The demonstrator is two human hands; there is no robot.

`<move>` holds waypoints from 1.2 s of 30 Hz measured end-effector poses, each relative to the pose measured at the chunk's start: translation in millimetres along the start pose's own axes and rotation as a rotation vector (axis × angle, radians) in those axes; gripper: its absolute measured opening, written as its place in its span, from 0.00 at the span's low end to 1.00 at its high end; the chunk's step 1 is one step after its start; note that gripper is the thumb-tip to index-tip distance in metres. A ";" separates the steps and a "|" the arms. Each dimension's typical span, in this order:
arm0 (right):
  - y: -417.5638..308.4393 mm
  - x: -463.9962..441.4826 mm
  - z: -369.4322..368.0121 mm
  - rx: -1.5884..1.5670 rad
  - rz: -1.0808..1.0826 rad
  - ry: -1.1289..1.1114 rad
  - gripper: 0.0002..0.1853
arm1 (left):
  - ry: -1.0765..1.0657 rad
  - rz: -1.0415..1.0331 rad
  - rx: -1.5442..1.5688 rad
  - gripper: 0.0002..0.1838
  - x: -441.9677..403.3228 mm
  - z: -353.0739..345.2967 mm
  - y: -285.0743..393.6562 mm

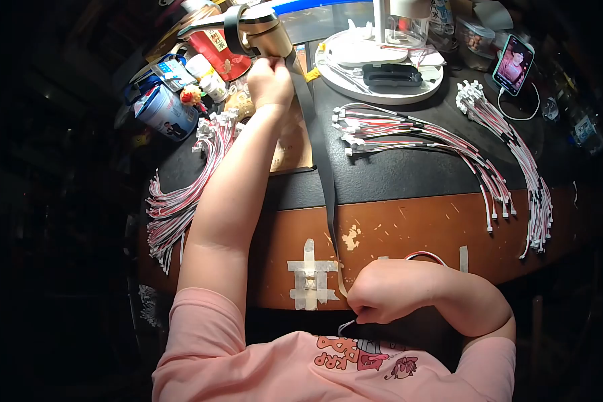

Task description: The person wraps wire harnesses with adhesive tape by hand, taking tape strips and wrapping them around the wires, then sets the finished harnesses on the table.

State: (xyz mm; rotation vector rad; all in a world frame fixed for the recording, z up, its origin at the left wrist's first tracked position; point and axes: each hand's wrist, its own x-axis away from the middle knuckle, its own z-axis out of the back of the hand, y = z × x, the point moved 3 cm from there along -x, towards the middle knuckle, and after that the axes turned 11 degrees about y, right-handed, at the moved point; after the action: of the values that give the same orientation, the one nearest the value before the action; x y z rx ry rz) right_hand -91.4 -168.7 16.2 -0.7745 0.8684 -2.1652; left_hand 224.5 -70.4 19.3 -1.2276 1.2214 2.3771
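Observation:
My left hand [271,84] is reached out to the far side of the table, fingers curled closed just below a gold-coloured cylinder [269,37] with a black ring round its stem. What its fingers grip is hidden. A long black strip [321,161], like tape, runs from beside that hand down to my right hand [388,291]. Near the table's front edge the right hand is closed in a fist. A thin cable [346,326] comes out below its fingers, and red, white and black wires [425,254] show behind the wrist.
Bundles of connector cables lie at left [187,194], centre right [429,134] and far right [516,161]. Crossed masking tape [309,276] sticks to the table's front edge. A round white tray [335,84] stands at the back, and a lit phone [514,63] leans at back right.

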 end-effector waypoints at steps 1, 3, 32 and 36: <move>0.1 -0.1 1.0 0.001 0.002 -0.014 0.06 | 0.007 0.047 0.044 0.10 -1.1 2.8 -7.3; 0.1 -0.2 3.1 -0.001 0.000 -0.024 0.06 | -0.017 0.199 0.153 0.10 -5.4 2.5 -26.7; 56.5 -5.7 59.2 0.190 -0.322 0.994 0.11 | -0.191 0.353 0.373 0.13 0.8 13.7 -26.0; 48.0 -7.7 75.7 0.442 -0.007 1.158 0.15 | -0.195 0.400 0.415 0.12 7.5 13.9 -17.1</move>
State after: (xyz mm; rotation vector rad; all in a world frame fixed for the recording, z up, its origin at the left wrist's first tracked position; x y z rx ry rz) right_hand -15.4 -216.2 23.6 0.7954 0.8034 -2.6036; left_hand 220.2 -50.5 8.1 -0.6572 1.9069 2.2448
